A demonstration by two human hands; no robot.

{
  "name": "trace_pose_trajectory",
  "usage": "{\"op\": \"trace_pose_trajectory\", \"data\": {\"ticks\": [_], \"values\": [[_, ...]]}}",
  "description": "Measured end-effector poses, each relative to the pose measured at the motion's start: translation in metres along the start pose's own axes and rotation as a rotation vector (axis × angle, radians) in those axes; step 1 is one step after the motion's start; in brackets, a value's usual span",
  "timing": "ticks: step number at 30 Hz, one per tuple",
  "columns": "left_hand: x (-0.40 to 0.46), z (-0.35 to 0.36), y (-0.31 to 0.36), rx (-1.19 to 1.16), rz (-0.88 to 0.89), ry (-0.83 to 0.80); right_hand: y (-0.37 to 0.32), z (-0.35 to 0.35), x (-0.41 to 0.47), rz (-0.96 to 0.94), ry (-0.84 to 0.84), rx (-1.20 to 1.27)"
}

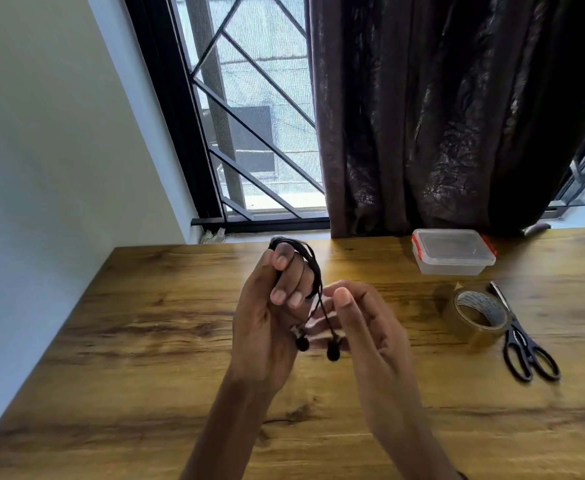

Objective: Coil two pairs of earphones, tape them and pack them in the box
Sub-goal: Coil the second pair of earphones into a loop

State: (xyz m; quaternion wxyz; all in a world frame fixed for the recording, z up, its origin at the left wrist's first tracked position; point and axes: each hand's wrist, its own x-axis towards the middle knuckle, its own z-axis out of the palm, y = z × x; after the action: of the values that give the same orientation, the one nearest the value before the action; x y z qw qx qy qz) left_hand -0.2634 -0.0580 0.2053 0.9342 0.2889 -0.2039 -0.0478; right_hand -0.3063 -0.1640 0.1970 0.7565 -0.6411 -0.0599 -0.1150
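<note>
My left hand (270,320) is raised over the wooden table (145,341), and black earphones (313,268) are coiled around its fingers. Two earbuds hang from the coil below the palm. My right hand (367,327) is beside them on the right, its fingers apart and touching the hanging cords near the buds. A clear plastic box (452,252) with red clips and its lid on stands at the back right. A roll of brown tape (474,315) stands in front of it. Only one pair of earphones shows.
Black scissors (523,344) lie just right of the tape roll. Behind the table are a barred window (249,116) and a dark curtain (440,109). A pale wall runs along the table's left edge.
</note>
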Motion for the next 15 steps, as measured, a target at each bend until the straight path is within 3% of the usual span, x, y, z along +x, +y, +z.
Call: {"op": "trace_pose_trajectory", "data": {"ticks": [6, 11, 15], "values": [[0.004, -0.001, 0.004, 0.076, 0.012, -0.156, -0.003, 0.004, 0.006, -0.053, -0.101, 0.049], [0.001, -0.004, 0.012, 0.350, 0.027, -0.189, -0.002, 0.002, 0.010, -0.038, -0.062, 0.088], [-0.001, -0.002, 0.017, 0.437, -0.006, -0.221, -0.002, -0.002, 0.013, -0.043, -0.042, 0.093]]}}
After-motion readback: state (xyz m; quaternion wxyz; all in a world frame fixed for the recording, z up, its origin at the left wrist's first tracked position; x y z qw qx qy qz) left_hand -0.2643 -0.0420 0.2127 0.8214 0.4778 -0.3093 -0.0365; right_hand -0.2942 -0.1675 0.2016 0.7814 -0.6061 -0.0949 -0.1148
